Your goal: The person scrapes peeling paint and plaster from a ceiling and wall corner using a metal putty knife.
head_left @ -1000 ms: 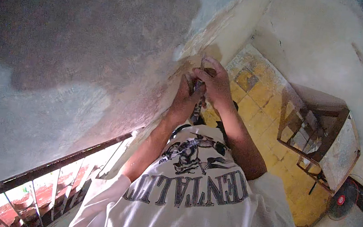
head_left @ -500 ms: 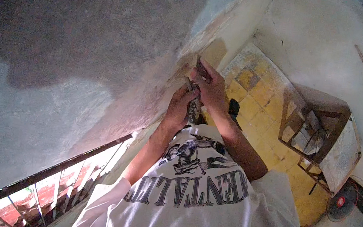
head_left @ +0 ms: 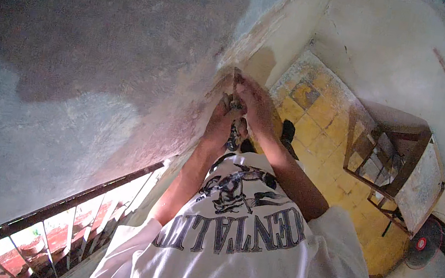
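Hands meet close to the wall (head_left: pixel 132 49), at about the middle of the view. The right hand (head_left: pixel 258 108) has its fingers curled round a thin dark tool (head_left: pixel 235 78), whose narrow end points up past the knuckles; just below it, the left hand (head_left: pixel 219 125) seems clenched on a small grey piece (head_left: pixel 232 103), mostly covered by thumb and palm (its exact shape I cannot tell).

Both things look light enough for one hand each. The tool is probably stiff along its length and thin at the edge, so the safer hold is low, at the end within the palm, clear of the tip. The grey piece looks rough rather than slippery; a thumb pressed on its side should be enough, though whether it would crumble is hard to judge.

The wall stands near on the left and limits elbow room there. Lower left is a barred window (head_left: pixel 68 231), with bright light behind it. Below the hands, the white shirt (head_left: pixel 237 269) bulges near the wrists. To the right, over the yellow tiled floor (head_left: pixel 323 143), a wooden frame (head_left: pixel 413 163) and a round dark disc (head_left: pixel 425 246) with a red centre sit well apart, out of the way.
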Available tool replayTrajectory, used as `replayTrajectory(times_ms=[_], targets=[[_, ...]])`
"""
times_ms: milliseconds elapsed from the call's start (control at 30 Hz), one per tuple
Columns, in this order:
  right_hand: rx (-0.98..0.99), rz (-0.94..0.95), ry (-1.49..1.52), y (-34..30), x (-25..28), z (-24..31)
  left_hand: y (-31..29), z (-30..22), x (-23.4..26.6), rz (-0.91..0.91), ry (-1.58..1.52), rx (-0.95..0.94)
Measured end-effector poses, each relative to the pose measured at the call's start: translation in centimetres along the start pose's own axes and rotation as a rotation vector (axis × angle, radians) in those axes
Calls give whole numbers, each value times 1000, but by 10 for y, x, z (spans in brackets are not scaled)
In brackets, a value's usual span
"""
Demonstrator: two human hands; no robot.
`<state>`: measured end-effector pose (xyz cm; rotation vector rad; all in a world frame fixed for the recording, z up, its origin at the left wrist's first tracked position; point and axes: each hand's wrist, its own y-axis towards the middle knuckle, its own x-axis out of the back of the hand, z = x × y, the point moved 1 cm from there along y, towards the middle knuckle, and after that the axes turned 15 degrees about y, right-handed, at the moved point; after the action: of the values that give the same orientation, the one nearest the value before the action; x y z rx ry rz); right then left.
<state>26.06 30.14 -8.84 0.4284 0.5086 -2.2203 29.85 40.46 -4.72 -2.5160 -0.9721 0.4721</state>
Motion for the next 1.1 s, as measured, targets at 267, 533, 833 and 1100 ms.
replayTrajectory(times_ms=[267,533,833,1100], targets=[[-496,242,826,5,48,-48,-10,10,10,97,-76,39],[212,845,189,5,62,-60,-11,19,21,474,-266,195],[-192,-220,670,27,76,-47,-13,5,8,132,-25,99],[278,-39,-367,-2,17,23,-2,18,-3,-82,192,191]])
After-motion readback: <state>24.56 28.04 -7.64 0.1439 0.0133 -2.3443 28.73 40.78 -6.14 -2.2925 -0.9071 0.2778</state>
